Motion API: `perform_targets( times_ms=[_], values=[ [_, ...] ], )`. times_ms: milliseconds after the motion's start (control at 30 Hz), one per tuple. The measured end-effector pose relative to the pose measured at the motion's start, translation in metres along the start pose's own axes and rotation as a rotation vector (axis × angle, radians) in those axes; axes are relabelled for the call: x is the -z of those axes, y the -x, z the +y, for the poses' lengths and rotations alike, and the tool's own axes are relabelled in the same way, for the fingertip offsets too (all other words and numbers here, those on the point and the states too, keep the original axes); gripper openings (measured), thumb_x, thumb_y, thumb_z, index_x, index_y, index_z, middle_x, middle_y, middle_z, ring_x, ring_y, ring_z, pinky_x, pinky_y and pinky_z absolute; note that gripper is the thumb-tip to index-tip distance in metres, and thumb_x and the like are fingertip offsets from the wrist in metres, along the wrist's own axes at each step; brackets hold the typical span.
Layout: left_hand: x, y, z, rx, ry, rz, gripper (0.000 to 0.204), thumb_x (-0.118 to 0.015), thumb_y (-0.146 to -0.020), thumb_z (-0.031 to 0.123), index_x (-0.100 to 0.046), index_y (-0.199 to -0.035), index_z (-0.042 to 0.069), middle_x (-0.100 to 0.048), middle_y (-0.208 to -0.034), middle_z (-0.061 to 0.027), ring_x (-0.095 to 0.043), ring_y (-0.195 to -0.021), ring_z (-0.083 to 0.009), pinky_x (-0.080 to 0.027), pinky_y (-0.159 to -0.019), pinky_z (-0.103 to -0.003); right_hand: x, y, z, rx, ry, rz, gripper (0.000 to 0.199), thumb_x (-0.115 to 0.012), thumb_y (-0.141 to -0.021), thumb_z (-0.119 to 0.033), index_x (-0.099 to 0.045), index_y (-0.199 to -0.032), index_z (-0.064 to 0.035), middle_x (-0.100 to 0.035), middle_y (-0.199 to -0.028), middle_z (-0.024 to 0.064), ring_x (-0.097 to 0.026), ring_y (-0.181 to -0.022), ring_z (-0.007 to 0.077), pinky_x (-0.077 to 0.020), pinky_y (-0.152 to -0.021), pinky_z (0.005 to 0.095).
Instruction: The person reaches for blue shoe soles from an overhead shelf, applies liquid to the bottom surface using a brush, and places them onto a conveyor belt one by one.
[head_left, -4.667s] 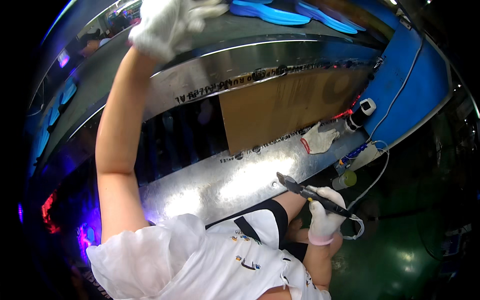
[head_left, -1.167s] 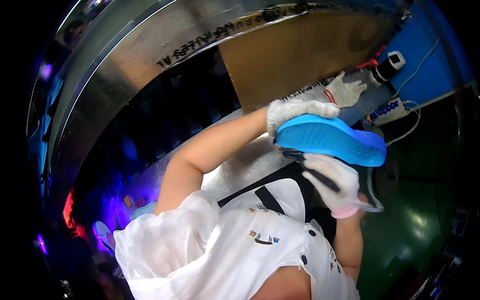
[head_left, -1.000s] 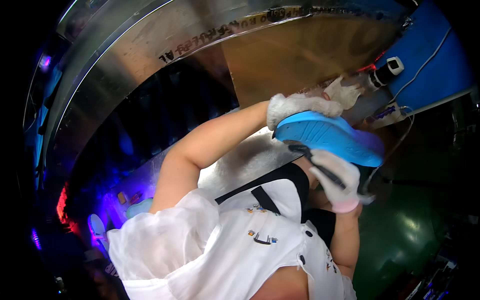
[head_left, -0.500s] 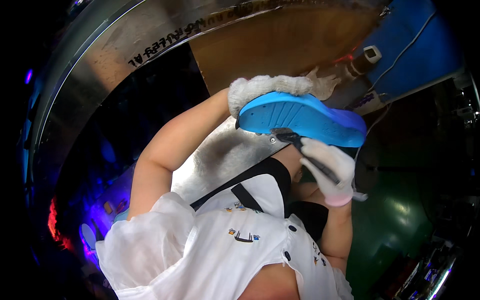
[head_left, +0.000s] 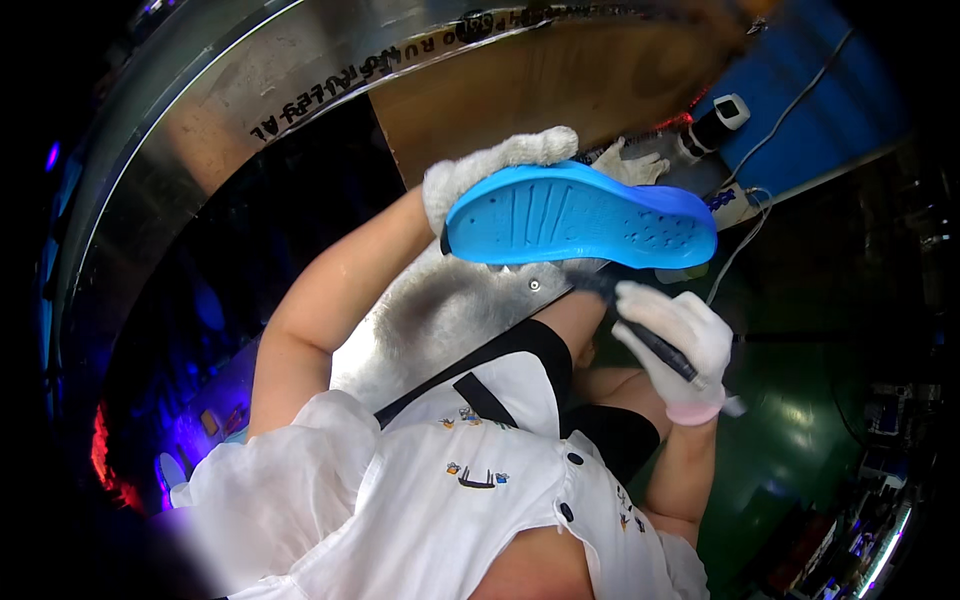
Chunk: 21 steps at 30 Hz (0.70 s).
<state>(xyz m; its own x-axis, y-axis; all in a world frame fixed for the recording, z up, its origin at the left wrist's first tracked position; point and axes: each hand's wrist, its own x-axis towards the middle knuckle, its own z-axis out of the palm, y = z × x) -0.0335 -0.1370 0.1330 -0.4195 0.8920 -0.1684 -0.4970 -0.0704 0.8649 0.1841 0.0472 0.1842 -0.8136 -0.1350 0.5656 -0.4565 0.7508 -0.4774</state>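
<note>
A bright blue shoe sole (head_left: 575,215) with grooves and small holes hangs above the metal surface, its patterned face toward me. My left hand (head_left: 500,165), in a white knit glove, is closed over its far edge at the left end. Below the sole's right half is my right hand (head_left: 685,335), also in a white glove, wrapped around a slim black-handled brush (head_left: 658,348). The brush's dark head is smeared by motion near the sole's lower edge. Whether it touches the sole, I cannot tell.
Beyond the sole lies a brown board (head_left: 480,115). A pale glove shape (head_left: 632,163) sits behind it, beside a dark cylinder with a white-rimmed end (head_left: 730,108). A grey cable (head_left: 800,95) crosses a blue panel (head_left: 800,130). Bare metal (head_left: 430,310) spans my lap's far side.
The sole has shifted left and tilted so more of its patterned face shows. My right hand has moved slightly down and right, and the brush head has come away from its earlier spot.
</note>
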Motion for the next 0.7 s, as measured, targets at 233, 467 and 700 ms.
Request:
perform_targets(
  times_ms=[233,467,700],
  values=[
    [-0.046,0.001,-0.038,-0.025,0.667,-0.347,0.092,-0.049,-0.087,0.077,-0.044,-0.146,0.007,-0.062,-0.127,-0.0223,-0.069,-0.093,-0.0354,-0.061,-0.078,-0.049,-0.047,-0.006,0.002,-0.193,-0.021,0.487,0.027,-0.077,-0.071,0.005,-0.072,-0.096,-0.0039,-0.07,-0.091,0.0095,-0.063,-0.076,0.0228,-0.0503,-0.069,0.0324],
    [-0.06,0.03,0.001,-0.217,0.46,0.003,0.108,-0.052,-0.078,0.085,-0.039,-0.146,0.003,-0.062,-0.121,-0.0273,-0.069,-0.1,-0.0323,-0.062,-0.075,-0.042,-0.033,0.011,-0.027,-0.12,-0.4,0.372,0.023,-0.078,-0.076,-0.007,-0.07,-0.097,-0.0021,-0.072,-0.095,0.0133,-0.063,-0.073,0.0218,-0.0509,-0.068,0.0319],
    [-0.081,0.035,0.118,-0.859,0.37,0.207,0.109,-0.052,-0.079,0.085,-0.034,-0.144,-0.002,-0.05,-0.133,-0.0257,-0.066,-0.103,-0.0325,-0.06,-0.087,-0.045,-0.034,0.023,-0.019,-0.231,-0.55,0.623,0.03,-0.054,-0.086,-0.005,-0.054,-0.115,0.0022,-0.061,-0.101,0.0177,-0.052,-0.07,0.015,-0.0436,-0.063,0.0248]
  ],
)
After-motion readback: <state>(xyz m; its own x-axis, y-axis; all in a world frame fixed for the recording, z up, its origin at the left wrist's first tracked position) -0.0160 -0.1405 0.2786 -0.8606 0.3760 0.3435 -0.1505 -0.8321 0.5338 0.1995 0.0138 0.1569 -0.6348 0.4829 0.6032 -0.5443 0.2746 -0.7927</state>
